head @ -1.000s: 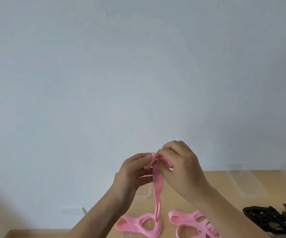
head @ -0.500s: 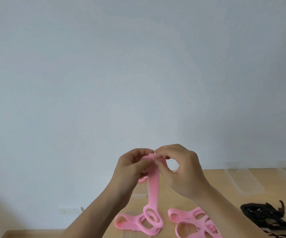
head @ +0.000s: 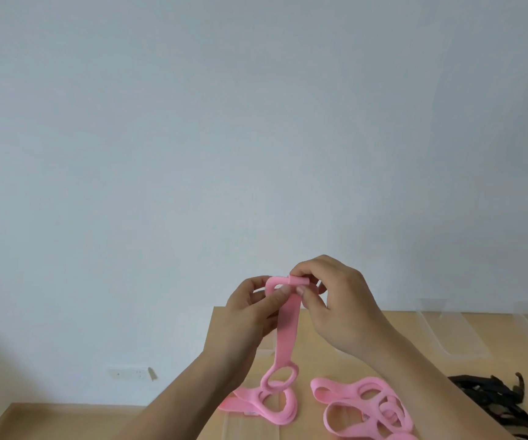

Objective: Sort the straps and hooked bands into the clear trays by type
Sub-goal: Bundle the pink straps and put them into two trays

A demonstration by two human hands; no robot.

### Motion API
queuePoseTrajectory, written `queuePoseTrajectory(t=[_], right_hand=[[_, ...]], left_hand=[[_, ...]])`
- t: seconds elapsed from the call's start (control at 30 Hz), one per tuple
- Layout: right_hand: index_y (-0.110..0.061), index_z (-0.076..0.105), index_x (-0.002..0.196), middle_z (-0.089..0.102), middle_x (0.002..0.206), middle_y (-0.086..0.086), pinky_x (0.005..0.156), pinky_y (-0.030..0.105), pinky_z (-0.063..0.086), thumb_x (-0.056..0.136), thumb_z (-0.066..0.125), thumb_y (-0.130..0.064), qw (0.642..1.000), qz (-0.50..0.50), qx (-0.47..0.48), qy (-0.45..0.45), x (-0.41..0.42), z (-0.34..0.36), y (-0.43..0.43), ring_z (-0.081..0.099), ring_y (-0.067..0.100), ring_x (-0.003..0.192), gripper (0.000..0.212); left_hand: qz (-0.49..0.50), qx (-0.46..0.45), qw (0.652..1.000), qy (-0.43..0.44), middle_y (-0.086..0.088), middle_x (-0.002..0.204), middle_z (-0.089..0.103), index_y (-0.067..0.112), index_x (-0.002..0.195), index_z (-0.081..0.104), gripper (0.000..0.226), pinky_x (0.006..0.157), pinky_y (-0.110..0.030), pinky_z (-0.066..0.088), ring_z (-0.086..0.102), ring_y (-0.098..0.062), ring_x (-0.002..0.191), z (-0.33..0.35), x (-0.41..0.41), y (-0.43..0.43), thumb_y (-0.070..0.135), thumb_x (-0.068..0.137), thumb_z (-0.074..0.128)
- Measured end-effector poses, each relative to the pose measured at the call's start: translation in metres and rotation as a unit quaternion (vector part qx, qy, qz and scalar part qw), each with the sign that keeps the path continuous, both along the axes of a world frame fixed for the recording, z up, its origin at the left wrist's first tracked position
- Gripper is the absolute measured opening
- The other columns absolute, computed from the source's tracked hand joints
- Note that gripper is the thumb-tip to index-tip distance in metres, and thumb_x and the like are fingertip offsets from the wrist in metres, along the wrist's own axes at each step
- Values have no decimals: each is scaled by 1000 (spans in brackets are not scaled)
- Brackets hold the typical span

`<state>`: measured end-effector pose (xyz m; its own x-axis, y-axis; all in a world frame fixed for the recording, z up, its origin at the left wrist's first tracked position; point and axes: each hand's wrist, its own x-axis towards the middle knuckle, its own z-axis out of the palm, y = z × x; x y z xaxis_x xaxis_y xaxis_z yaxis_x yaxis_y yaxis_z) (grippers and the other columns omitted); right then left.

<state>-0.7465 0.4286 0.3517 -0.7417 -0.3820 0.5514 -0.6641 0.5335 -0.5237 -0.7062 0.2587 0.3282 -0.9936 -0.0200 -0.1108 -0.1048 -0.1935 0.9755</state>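
While they meet just below the middle of the frame, the left hand (head: pixel 250 315) and right hand (head: pixel 342 306) each pinch the folded top of a pink strap (head: pixel 288 331). Its ring end hangs down to the loose straps (head: pixel 364 404) on the wooden table (head: pixel 335 360). A pale tag (head: pixel 251 413) there is too small to read. Black hooked bands (head: pixel 494 395) lie at the lower right, below a clear tray (head: pixel 446 331).

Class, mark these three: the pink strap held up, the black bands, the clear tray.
pink strap (head: pixel 288 331): head view, flat middle length.
black bands (head: pixel 494 396): head view, tangled pile.
clear tray (head: pixel 456 336): head view, bare floor.
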Motion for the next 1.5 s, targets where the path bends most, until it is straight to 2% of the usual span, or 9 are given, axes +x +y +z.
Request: queuePoseTrajectory(t=[0.1,0.27,0.5,0.63,0.87,1.0,1.13,1.23,1.5], right_hand=[[-24,66,94,62,90,-16,72,27,50,86,66,-3,999,-29,-17,35,1,-4,-4,58,8,83,23],[-22,68,94,62,93,-13,71,25,48,82,68,2,991,-72,-19,108,2,-10,-7,53,8,81,28],[-15,76,96,67,93,-4,73,30,51,81,74,2,980,-79,-37,177,8,-20,-5,61,17,87,23],[-15,79,95,66,94,-3,78,25,49,82,77,-6,981,-75,-41,173,10,-25,-7,61,17,90,16],[-15,76,89,68,84,-9,77,26,48,79,72,-5,986,-40,-71,145,18,-11,-4,58,19,92,15],[-20,74,103,68,99,-13,84,21,47,77,71,-20,995,-58,-65,48,15,-2,1,60,10,100,26],[-27,74,97,68,90,-14,70,16,46,84,66,-22,996,-3,-23,-81,14,1,3,62,11,83,16],[-26,73,94,70,86,-16,67,10,42,87,67,-8,997,-11,-9,-75,16,1,3,63,9,79,20],[-19,72,90,64,84,-16,66,6,42,81,73,-2,998,-59,-18,30,16,-8,-3,56,-1,74,19]], left_hand=[[-33,-28,999,-19,-11,113,77,12,115,74,44,99,-44,55,72,-29,109,-4,2,0,46,88,72],[-49,-38,997,-37,-10,113,77,15,110,79,24,98,-40,56,72,-28,107,-11,7,1,30,96,66],[-48,-22,999,-12,-10,108,77,15,107,80,26,91,-35,54,71,-20,96,-2,11,7,28,101,59],[-33,-8,999,0,-11,100,74,12,104,79,35,94,-43,51,68,-23,93,1,8,4,43,98,64],[-50,-51,997,21,-9,113,77,18,108,79,39,108,-58,48,70,-29,110,-1,4,-3,49,91,63],[-55,-95,994,28,-1,110,79,27,110,79,39,108,-58,47,71,-25,111,-3,6,-3,54,90,58],[-55,-128,990,37,3,110,79,32,111,79,33,108,-58,47,71,-22,113,-1,7,-2,50,95,56],[-42,-146,988,39,0,102,79,31,104,80,24,104,-60,50,73,-24,105,-1,9,-1,36,104,57],[-35,-104,994,-8,-6,103,79,16,105,78,32,95,-54,58,77,-27,94,0,13,0,45,96,67]])
